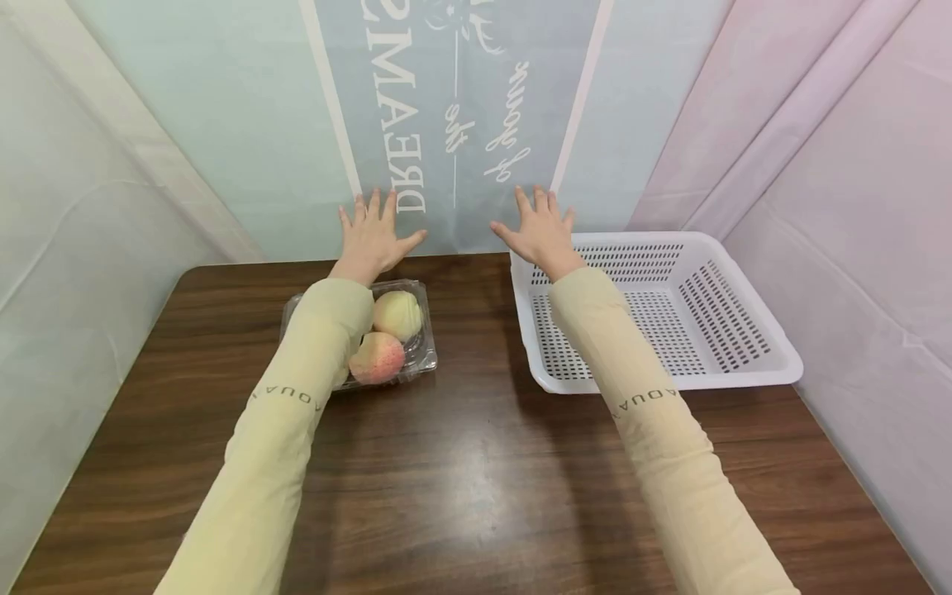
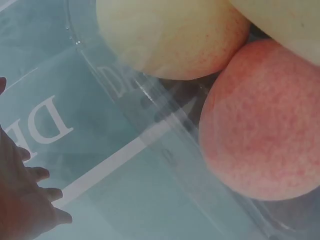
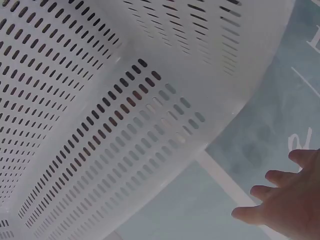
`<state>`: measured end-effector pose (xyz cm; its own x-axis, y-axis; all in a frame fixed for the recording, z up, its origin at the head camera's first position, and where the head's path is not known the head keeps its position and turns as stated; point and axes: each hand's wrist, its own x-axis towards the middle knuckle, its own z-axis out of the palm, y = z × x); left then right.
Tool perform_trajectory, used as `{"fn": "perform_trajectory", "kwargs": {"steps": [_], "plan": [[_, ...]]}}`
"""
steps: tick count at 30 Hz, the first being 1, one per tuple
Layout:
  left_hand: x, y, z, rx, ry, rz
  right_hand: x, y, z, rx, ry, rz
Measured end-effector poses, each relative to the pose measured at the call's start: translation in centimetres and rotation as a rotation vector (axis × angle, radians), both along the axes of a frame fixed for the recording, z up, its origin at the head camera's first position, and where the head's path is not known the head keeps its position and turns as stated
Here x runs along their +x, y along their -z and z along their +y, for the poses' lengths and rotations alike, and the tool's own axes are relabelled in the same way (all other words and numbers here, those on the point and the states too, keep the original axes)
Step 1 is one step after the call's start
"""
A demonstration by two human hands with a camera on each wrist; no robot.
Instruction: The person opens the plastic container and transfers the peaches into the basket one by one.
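Peaches sit, round and speckled, in a clear-plastic box.

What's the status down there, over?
Left hand, right hand spread, holding nothing. Peaches in clear plastic container. White slotted basket right of them. Left sleeve partly blocks head view of peaches.

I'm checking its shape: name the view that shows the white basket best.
The head view: nearly the whole white basket shows, though the right sleeve crosses it. The right wrist view gives a cropped close-up of its slots; the left wrist view shows none of it.
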<state>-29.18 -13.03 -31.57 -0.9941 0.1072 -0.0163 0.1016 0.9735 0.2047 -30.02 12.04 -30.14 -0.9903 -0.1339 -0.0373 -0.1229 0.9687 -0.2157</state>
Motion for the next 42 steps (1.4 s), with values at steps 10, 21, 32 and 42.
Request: {"fn": "perform_trajectory", "kwargs": {"steps": [10, 21, 32, 42], "plan": [[0.1, -1.2, -0.3, -0.001, 0.038, -0.033, -0.2, -1.4, -1.0, -0.038, -0.068, 0.047], [1.1, -2.1, -0.6, -0.008, 0.106, -0.006, 0.6, -3.1, -2.6, -0.041, -0.091, -0.009], [2.5, -2.9, -0.8, -0.029, 0.191, 0.019, 1.5, -4.2, -4.9, 0.012, -0.174, 0.002], [3.5, -3.5, -1.7, -0.005, 0.192, -0.033, 2.4, -4.5, -6.7, 0.052, -0.208, 0.019]]}}
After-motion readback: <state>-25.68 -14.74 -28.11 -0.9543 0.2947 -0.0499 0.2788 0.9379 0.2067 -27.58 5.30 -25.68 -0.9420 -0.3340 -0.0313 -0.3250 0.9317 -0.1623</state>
